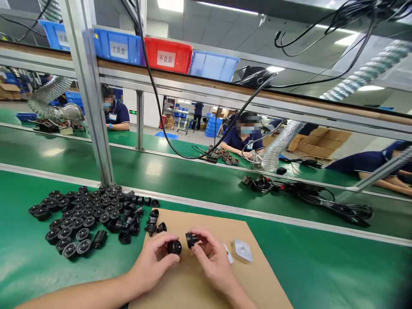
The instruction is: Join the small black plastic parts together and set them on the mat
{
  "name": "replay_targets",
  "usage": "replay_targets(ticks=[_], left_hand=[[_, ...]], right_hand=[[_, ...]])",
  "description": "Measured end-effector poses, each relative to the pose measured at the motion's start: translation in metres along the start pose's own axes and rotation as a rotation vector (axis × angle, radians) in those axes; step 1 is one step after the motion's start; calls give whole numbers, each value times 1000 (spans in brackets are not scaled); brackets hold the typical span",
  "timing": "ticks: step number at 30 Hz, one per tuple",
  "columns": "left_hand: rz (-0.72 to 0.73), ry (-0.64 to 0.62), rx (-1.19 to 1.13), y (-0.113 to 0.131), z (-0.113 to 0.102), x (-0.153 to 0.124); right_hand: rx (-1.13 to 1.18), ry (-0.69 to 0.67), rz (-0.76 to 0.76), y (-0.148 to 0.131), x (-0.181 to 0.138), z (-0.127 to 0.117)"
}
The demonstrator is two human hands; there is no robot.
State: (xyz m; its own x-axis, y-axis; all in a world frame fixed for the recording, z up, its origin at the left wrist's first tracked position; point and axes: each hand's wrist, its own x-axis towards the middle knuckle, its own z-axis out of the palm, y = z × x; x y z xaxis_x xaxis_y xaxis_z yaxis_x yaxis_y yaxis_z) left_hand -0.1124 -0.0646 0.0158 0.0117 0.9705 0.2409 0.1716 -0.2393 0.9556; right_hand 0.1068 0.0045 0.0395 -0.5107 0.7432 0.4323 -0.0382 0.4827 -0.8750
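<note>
Between thumb and fingers, my left hand (157, 257) grips a black cylindrical part (174, 247) with a small knob on its end. Opposite it, my right hand (214, 259) pinches a black cup-shaped part (191, 240). The two parts are held a short gap apart above a brown cardboard sheet (193, 289). To the right of my right hand lies a square silver metal block (242, 250), with a pale flat piece (228, 253) partly hidden behind the fingers. A few black parts (152, 221) rest at the sheet's far left corner.
Many round black parts with finned tops (83, 246) cover the green bench at left. A metal post (86, 86) rises behind them. Coiled black cables (341, 208) lie on the green strip beyond. Co-workers sit across it. Blue bins and a red bin (167, 56) stand overhead.
</note>
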Motion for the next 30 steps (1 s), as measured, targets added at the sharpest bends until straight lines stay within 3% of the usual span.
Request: replay_targets(ticks=[5,13,25,30], left_hand=[[76,-28,-1,1,0,1],[114,-45,-6,-1,1,1],[9,-69,-74,0,0,2],[42,-80,-90,4,1,2]], right_hand=[[-230,-107,-239,-10,-3,6],[-332,-168,-290,-7,-6,8],[-504,-198,-445,-16,4,1],[-533,-212,-478,-16,3,-3]])
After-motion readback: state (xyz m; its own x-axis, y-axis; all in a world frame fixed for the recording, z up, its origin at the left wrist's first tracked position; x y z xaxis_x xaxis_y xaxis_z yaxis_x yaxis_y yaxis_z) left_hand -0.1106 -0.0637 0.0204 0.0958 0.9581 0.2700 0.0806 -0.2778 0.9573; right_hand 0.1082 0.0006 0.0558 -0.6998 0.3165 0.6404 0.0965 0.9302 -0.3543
